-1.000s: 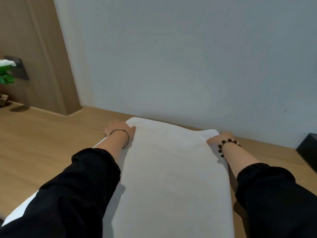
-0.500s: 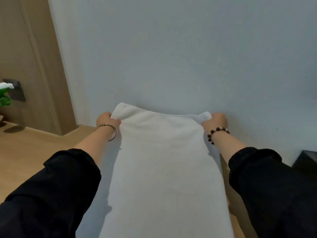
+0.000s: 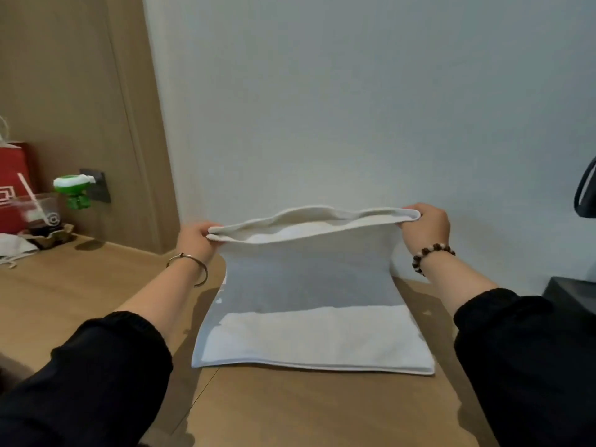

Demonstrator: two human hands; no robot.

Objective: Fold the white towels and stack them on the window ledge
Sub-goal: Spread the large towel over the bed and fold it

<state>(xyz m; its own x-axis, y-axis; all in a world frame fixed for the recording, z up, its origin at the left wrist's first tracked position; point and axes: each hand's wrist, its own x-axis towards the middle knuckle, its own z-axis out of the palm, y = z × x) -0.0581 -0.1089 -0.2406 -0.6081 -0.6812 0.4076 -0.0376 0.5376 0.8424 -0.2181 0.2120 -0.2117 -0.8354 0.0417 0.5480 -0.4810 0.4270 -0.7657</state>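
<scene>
A white towel (image 3: 309, 337) lies on the wooden surface (image 3: 74, 295) in front of the pale wall. Its far end is lifted into the air and curls back toward me, so the towel bends over itself. My left hand (image 3: 195, 238) pinches the raised left corner. My right hand (image 3: 425, 225) grips the raised right corner at the same height. The near part of the towel stays flat, with its front edge square to me. Both layers of the lifted edge show between the hands.
At the far left stand a red paper bag (image 3: 13, 185), a clear plastic cup with a straw (image 3: 38, 211) and a green and white plug-in device (image 3: 74, 191) at a wall socket. A black object (image 3: 571, 298) sits at the right edge. A wood panel (image 3: 80, 108) rises left of the wall.
Both hands took hold of the towel's far corners, lifted them off the surface and brought them back toward me. The view has shifted left, showing the bag and the cup.
</scene>
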